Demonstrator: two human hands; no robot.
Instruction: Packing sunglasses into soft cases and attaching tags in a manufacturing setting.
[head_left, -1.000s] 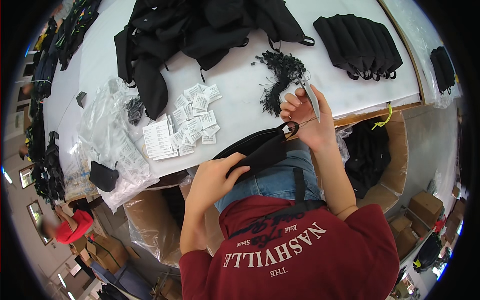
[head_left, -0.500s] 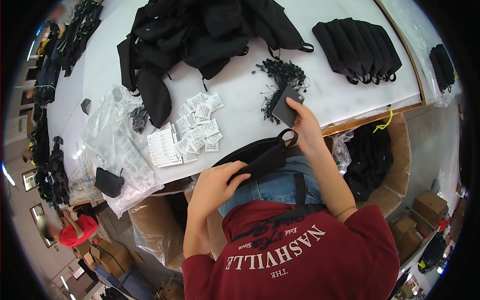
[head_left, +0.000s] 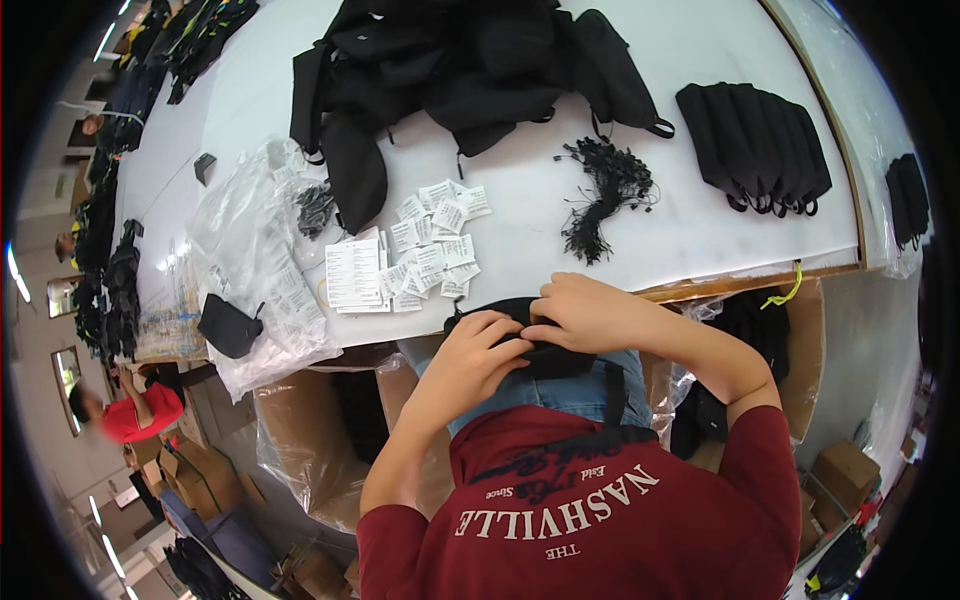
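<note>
We log the black pouch (head_left: 514, 309) at the near edge of the white table (head_left: 700, 240); left hand (head_left: 475, 352) and right hand (head_left: 578, 315) grip it, fingers curled, presumably to keep it taut.

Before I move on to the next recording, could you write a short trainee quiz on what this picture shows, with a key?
1. What do the left hand and right hand both touch?
2. True or false: the bundle of black cords lies to the right of the white labels on the table.
3. What colour is the cord hanging at the table's near edge, toward the right?
A) red
B) yellow
C) blue

Key: 1. A black pouch; 2. True; 3. B.
</note>
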